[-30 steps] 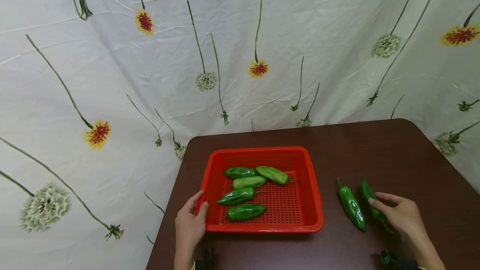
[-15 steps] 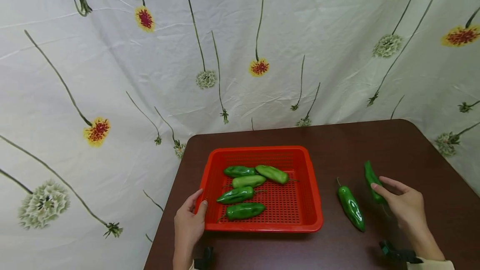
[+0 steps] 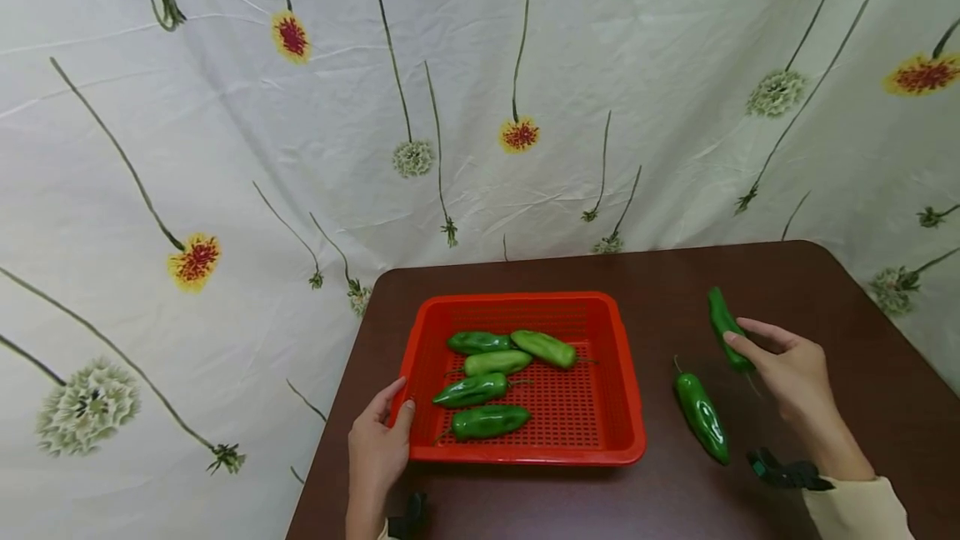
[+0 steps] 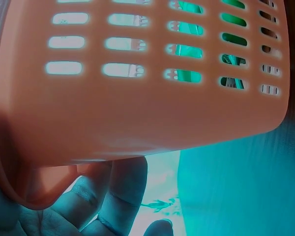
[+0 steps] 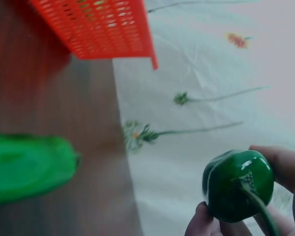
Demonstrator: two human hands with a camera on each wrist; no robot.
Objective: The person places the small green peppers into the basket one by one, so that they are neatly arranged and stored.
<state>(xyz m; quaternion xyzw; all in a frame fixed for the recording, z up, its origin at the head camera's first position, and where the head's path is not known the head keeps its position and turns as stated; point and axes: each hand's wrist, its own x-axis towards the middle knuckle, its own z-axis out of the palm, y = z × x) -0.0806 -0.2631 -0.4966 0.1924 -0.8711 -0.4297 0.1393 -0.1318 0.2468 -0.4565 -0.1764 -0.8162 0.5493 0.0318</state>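
Observation:
A red plastic basket (image 3: 573,411) with slotted sides sits on the table, several green peppers (image 3: 483,422) lying in its left and middle part. My left hand (image 3: 378,444) grips its left rim near the front corner, thumb over the edge. In the left wrist view, fingers curl beneath the lip, close to the basket wall (image 4: 137,118). My right hand (image 3: 795,369) pinches a dark green pepper (image 3: 722,319) above the table, right of the basket. Its stem end faces the camera in the right wrist view. Another glossy green pepper (image 3: 702,417) lies between that hand and the basket.
The dark brown table (image 3: 675,273) has a rounded far right corner. Behind it hangs a white cloth (image 3: 322,123) printed with flowers. A black strap device (image 3: 787,472) is on the right wrist, next to a cream sleeve (image 3: 858,507).
My right hand has lifted the pepper off the table and carried it away from me, then slightly left. The left hand stays on the basket rim; the basket stays put.

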